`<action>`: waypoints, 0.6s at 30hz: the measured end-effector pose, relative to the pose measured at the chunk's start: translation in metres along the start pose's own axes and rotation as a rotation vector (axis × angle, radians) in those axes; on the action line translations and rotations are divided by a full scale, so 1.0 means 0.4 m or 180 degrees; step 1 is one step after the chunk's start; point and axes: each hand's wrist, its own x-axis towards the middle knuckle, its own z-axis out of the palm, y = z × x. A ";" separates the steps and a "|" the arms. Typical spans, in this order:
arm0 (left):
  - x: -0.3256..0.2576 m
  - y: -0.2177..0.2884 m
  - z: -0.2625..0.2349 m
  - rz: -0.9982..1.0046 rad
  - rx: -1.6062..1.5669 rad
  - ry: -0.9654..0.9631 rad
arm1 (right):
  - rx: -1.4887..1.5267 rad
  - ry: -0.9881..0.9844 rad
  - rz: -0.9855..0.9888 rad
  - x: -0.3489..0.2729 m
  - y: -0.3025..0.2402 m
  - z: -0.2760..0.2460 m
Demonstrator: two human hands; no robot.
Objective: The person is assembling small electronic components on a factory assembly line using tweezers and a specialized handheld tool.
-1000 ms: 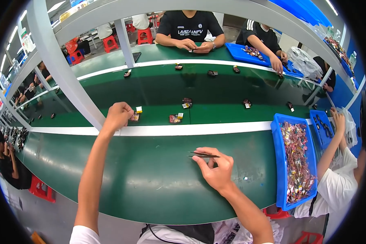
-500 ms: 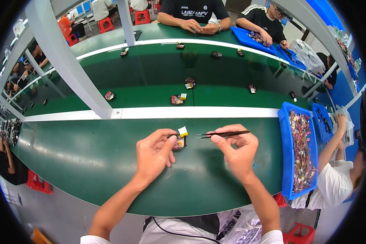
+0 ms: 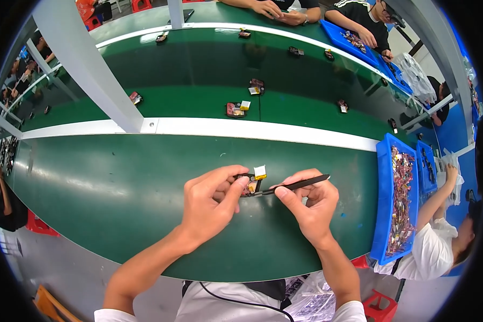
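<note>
Between the fingertips of my left hand (image 3: 212, 201) is a small black device housing (image 3: 250, 188) with a reddish circuit board inside. A white and yellow battery pack (image 3: 260, 172) sticks up at its far edge. My right hand (image 3: 312, 206) pinches a pair of dark tweezers (image 3: 303, 183), pointing left. Their tips reach the near right corner of the housing; whether they grip a part there is too small to tell. Both hands are over the green table (image 3: 118, 193).
A blue bin (image 3: 383, 214) full of small circuit boards stands at the right, beside a co-worker in white (image 3: 432, 252). Beyond the white rail (image 3: 214, 127), several similar housings (image 3: 235, 109) lie on a green surface. A slanted grey post (image 3: 91, 70) rises at left.
The tweezers' tips have come left onto the housing, from a gap before. My left hand and the housing have shifted slightly right. The whole view has tilted downward.
</note>
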 end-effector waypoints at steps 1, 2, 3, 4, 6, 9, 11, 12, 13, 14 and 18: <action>0.001 -0.003 0.003 0.0024 0.0014 -0.0004 | 0.0032 -0.0036 0.0072 0.000 0.001 -0.001; 0.001 -0.007 0.007 0.0011 0.0015 -0.0018 | 0.0033 -0.0025 0.0087 0.000 0.002 -0.001; -0.001 -0.012 0.011 0.0045 -0.0009 0.0003 | 0.0008 -0.0056 0.0044 0.001 0.003 -0.002; -0.002 -0.016 0.016 0.0081 -0.0033 0.0023 | -0.0019 -0.0085 0.0000 0.002 0.004 -0.002; -0.001 -0.009 0.020 0.0077 0.0006 -0.0004 | -0.0080 -0.0105 0.0013 0.002 0.008 -0.008; -0.002 -0.002 0.027 0.0006 0.0010 0.0003 | -0.0122 -0.0146 0.0043 0.000 0.015 -0.013; -0.003 -0.004 0.035 -0.0060 -0.0027 0.0033 | -0.0106 -0.0163 0.0060 -0.002 0.020 -0.018; -0.003 -0.006 0.039 -0.0060 -0.0012 0.0012 | -0.0094 -0.0175 0.0068 -0.003 0.022 -0.022; -0.003 -0.009 0.043 -0.0059 0.0003 -0.0007 | -0.0083 -0.0189 0.0076 -0.003 0.024 -0.026; -0.004 -0.010 0.046 -0.0056 0.0002 -0.0014 | -0.0085 -0.0182 0.0075 -0.004 0.026 -0.030; -0.003 -0.013 0.049 -0.0002 0.0020 -0.0033 | 0.0056 -0.0219 0.0208 0.000 0.029 -0.036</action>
